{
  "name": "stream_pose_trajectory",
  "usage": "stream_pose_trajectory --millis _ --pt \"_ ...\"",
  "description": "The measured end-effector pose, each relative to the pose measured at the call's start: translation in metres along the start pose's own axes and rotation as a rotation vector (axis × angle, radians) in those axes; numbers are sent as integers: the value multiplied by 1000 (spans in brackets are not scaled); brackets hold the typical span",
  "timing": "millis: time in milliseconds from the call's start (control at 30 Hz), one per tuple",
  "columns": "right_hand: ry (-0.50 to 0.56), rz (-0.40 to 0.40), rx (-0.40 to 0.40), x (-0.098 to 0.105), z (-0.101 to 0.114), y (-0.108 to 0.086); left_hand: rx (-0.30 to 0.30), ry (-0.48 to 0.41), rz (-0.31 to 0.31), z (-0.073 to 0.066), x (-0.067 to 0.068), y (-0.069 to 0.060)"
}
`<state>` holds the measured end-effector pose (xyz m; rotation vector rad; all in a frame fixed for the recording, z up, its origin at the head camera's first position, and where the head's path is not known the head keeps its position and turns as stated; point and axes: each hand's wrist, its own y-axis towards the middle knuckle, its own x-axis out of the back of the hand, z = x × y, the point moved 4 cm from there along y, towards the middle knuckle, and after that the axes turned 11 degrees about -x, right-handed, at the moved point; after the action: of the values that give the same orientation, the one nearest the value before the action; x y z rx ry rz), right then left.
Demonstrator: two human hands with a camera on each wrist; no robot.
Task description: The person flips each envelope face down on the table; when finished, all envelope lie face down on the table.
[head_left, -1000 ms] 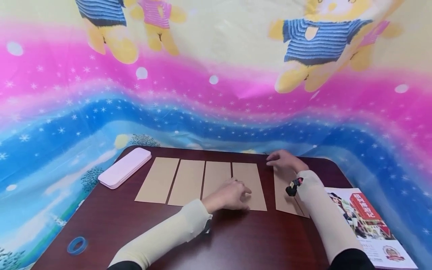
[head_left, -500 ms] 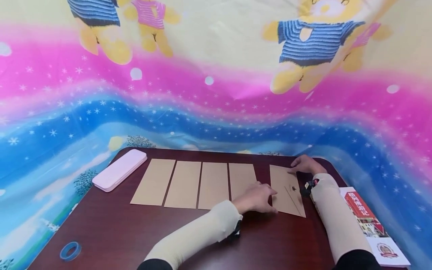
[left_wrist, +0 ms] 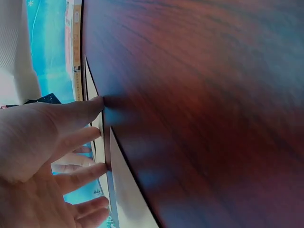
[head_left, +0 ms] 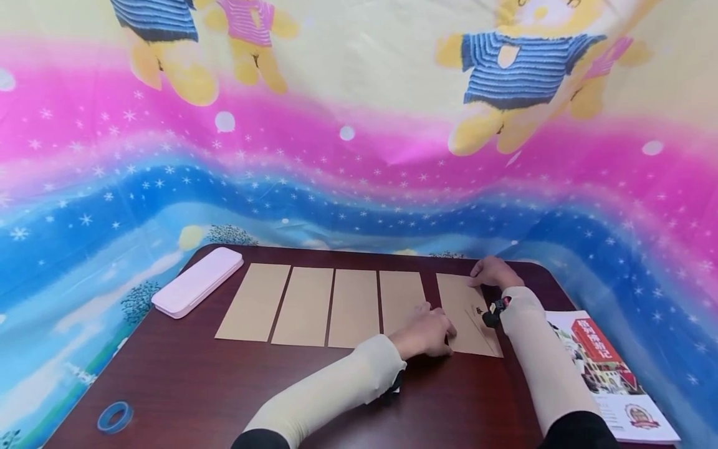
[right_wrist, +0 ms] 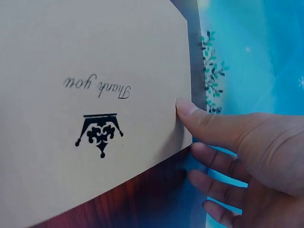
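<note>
A tan kraft-paper thank-you card [head_left: 459, 305] lies at the right end of a row of plain tan cards [head_left: 303, 305], with a gap between. "Thank you" and a black crown motif [right_wrist: 99, 135] are printed on it, upside down in the right wrist view. My right hand [head_left: 496, 272] pinches its far right corner, thumb on top, and that corner looks slightly raised. At the card's left edge is my left hand [head_left: 423, 330], its fingers extended and the thumb [left_wrist: 90, 109] at the near left corner. That hand hides part of the neighbouring plain card [head_left: 401, 290].
A pink pencil case [head_left: 199, 280] sits at the table's far left. Blue tape [head_left: 114, 417] lies at the front left. On the right a magazine or book [head_left: 611, 374] is partly behind my right arm. Patterned cloth [head_left: 359, 168] hangs beyond the dark wooden table [head_left: 196, 380].
Both hands moved right to the printed card, the left coming off the plain cards. Over the last half second the card slid left towards the row, with my right hand on its corner.
</note>
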<state>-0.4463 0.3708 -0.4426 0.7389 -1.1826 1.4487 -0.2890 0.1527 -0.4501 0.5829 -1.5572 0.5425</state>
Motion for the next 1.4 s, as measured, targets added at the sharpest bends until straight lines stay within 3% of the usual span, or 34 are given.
stream_pose_trajectory --millis 133,500,733,1000,1400 --pt "3 7 13 -5 10 2 35 3 7 4 0 -3" --pt "-10 6 26 -6 24 5 59 0 13 11 4 -7" --pt "-20 -8 31 -5 30 3 61 66 27 9 4 -2" --pt "-99 15 73 1 33 1 121 100 72 5 5 1" --pt "-110 39 45 2 29 4 101 84 57 5 4 2"
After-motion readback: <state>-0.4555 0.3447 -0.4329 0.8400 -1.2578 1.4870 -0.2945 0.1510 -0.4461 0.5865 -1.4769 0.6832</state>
